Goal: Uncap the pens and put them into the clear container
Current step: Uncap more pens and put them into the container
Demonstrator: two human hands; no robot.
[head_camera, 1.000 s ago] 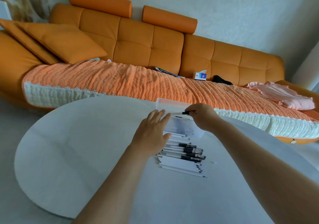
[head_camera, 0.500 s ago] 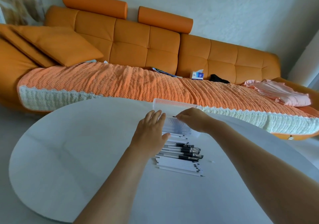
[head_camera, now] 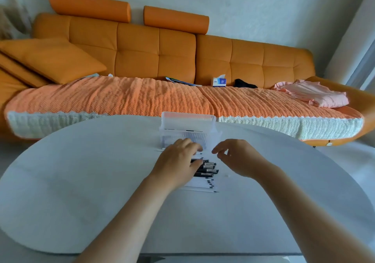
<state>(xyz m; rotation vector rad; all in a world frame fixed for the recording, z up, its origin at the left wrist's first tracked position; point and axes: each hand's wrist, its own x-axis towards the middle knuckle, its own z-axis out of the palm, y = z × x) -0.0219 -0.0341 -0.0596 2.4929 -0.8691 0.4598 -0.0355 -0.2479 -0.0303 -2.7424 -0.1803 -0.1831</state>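
Pens (head_camera: pixel 205 170): one loose stack, white-barrelled and black-barrelled, lying side by side on the white oval table (head_camera: pixel 81 171), just on the near side of the clear container (head_camera: pixel 187 120). Container: upright, set near the table's far edge, a few dark-tipped pens visible through its wall. Progress, as judged: early to middling, since some pens are in and the larger part of the stack remains outside. Whether the remaining pens are capped is too small to tell. Left hand (head_camera: pixel 178 163): laid across the stack, fingertips bent down at the far pens; whether it has hold of one cannot be told. Right hand (head_camera: pixel 239 158): just right of the stack, fingers loosely curled, thumb and forefinger close together, nothing seen between them. Small white bit (head_camera: pixel 226 175): on the table right of the stack, possibly a cap. Room: broad bare tabletop to left and right of the work. Behind the container little margin remains before the edge, with the orange sofa (head_camera: pixel 142 100) beyond, so a push forward risks tipping it off.
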